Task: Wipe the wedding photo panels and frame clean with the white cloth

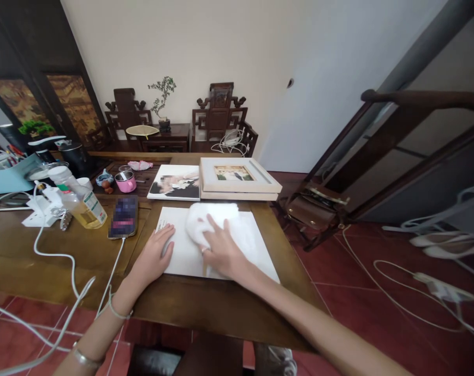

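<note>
A white flat panel lies on the wooden table in front of me. My left hand rests flat on the panel's left edge, fingers stretched out. My right hand presses on a bunched white cloth that sits on the panel, fingers spread over the cloth. Behind the panel lie a photo print and a stack of pale framed pictures.
A phone on a white cable, a bottle of yellow liquid, a pink mug and a power strip crowd the table's left. Carved chairs stand at the wall. Cables and a brown bag lie on the red tile floor at right.
</note>
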`<state>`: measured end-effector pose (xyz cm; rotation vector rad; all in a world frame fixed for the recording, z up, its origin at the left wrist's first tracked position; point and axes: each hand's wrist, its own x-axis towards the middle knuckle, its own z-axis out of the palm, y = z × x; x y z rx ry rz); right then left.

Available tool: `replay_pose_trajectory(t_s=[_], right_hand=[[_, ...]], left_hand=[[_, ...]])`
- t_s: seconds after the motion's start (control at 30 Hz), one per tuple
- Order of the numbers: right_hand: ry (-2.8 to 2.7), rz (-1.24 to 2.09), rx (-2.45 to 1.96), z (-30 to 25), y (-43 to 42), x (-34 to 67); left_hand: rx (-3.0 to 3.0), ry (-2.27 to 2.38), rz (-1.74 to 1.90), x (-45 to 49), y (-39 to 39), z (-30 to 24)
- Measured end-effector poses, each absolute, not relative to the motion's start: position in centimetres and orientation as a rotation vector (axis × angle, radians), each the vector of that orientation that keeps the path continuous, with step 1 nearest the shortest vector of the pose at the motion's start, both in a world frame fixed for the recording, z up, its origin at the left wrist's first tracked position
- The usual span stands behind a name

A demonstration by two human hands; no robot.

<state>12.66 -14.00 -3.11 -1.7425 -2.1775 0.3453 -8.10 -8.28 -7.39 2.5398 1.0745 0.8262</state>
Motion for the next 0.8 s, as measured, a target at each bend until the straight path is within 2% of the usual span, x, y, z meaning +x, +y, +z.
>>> replay_pose_trajectory(t_s=[0.17,0.27,0.57,0.8], right_hand=[[-2.459,0.487,-1.382,-2.8,-21.1,11.9],[-2.471,0.496,-1.341,-2.4,-22.4,13.2],[-2.063,0.178,-2.019,-3.1,-14.2,19.1],[-2.243,0.179,-1.862,-3.1,-11.0,12.1]], left_hand=[[2.562,1.066,0.814,-8.0,-8.3,-7.3],[2.565,1.059,0.831,-8.0,-8.2,-7.4],[2.567,1.045,0.872,-8.1,-8.2,-7.7],[2.505,1.051,0.921,-8.0,-8.2,-7.7]])
